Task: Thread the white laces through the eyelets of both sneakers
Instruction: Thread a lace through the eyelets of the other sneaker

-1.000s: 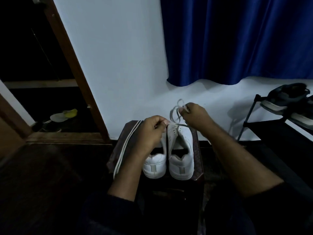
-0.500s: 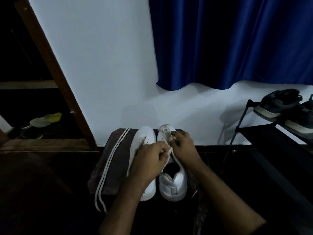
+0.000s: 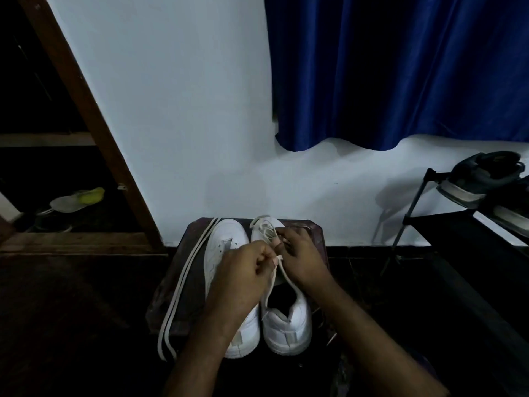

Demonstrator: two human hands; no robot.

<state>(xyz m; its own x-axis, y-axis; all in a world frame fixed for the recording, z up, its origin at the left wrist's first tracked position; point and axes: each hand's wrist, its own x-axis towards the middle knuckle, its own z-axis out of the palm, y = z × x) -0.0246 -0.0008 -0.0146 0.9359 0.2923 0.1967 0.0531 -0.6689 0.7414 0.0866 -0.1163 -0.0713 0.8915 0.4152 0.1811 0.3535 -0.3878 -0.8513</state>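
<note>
Fingers of left hand (image 3: pixel 243 275) curled, pinching white lace (image 3: pixel 274 277) over right sneaker (image 3: pixel 286 316). Right hand (image 3: pixel 300 260) fingers curled on bunched lace at that shoe's toe end. Left sneaker (image 3: pixel 221 245) just beside, unlaced. Second lace (image 3: pixel 183 285) lies loose on dark stool (image 3: pixel 315 229), left of both shoes

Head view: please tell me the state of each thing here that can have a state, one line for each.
Left sneaker: upright on the stool, eyelets empty.
Right sneaker: upright, lace bunched over its toe.
Working lace: pinched by both hands.
Spare lace: loose, hanging over the stool's edge.
Left hand: pinches the lace.
Right hand: grips the lace.
Curtain: hanging, drawn.
</note>
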